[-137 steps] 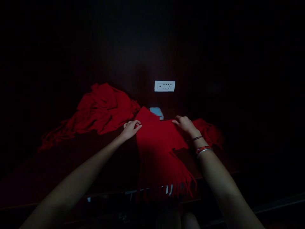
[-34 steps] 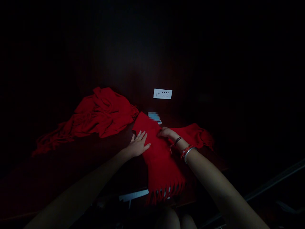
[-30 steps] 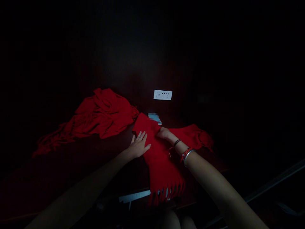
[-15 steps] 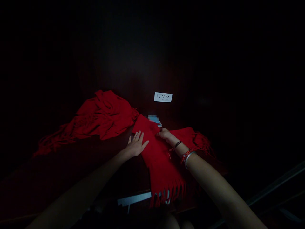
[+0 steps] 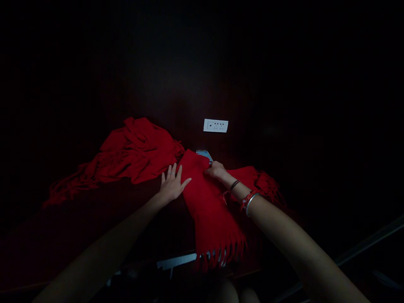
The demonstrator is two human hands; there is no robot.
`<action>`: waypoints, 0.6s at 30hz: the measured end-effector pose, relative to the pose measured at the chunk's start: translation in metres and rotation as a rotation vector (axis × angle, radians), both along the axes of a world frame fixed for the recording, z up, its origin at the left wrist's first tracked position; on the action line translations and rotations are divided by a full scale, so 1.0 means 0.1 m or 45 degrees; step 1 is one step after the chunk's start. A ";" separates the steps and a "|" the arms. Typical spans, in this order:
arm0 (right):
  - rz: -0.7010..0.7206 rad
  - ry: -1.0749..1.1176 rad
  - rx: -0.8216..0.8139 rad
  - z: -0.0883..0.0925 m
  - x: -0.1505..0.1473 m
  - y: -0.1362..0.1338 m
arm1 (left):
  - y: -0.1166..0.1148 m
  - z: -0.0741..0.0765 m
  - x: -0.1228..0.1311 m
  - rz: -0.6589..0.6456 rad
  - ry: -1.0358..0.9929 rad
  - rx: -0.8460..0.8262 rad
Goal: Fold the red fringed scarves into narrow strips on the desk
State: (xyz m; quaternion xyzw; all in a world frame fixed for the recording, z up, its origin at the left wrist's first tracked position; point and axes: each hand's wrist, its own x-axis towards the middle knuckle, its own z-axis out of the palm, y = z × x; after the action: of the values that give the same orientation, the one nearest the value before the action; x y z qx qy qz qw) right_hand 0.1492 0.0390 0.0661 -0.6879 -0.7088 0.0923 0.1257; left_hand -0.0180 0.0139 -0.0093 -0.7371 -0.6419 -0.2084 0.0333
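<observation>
And here's the fringed red scarf [image 5: 211, 214], running from centre to lower centre of the frame, the left hand [image 5: 172, 186] at its left edge with fingers spread apart, the right hand [image 5: 217, 170] at its upper right edge, fingers curled, though whether they're clamped I can't tell.

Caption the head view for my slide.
Left hand spread and right hand curled at opposite sides of a red fringed scarf.

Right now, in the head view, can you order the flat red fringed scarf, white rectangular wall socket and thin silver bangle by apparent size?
Largest to smallest:
Flat red fringed scarf
White rectangular wall socket
Thin silver bangle
</observation>
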 end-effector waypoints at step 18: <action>0.060 1.292 0.180 1.26 0.92 -0.17 | 0.17 0.08 -0.12 -0.279 -1.008 0.083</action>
State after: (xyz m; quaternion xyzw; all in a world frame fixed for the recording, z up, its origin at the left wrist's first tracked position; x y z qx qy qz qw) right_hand 0.2407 0.0221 0.1922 -0.5302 -0.5785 0.3693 0.4979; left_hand -0.0303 0.0306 -0.0015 -0.6626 -0.5158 -0.4986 -0.2152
